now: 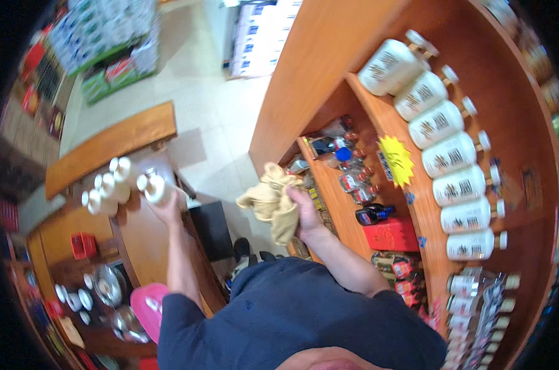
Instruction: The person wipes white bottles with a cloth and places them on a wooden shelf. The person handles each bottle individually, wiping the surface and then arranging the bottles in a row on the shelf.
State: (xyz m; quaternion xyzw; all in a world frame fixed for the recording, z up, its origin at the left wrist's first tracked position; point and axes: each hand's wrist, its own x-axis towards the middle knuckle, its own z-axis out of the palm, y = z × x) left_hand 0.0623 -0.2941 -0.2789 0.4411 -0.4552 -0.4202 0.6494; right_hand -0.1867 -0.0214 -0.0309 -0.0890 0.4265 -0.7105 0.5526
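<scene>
Left hand, wrapped round a white cylindrical bottle, should grip steadily while right hand clutches crumpled beige fabric cloth.

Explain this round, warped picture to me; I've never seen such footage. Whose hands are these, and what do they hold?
There is no machine: these are a person's bare hands. The single picture comes from a wide fisheye camera on that person's head, looking down, so straight edges bend. The left hand grips a white bottle; whether it is lifted is hard to tell. More white bottles stand nearby on a wooden table. The right hand holds a crumpled tan cloth. Rightward, a wooden shelf carries a bottle row.
</scene>
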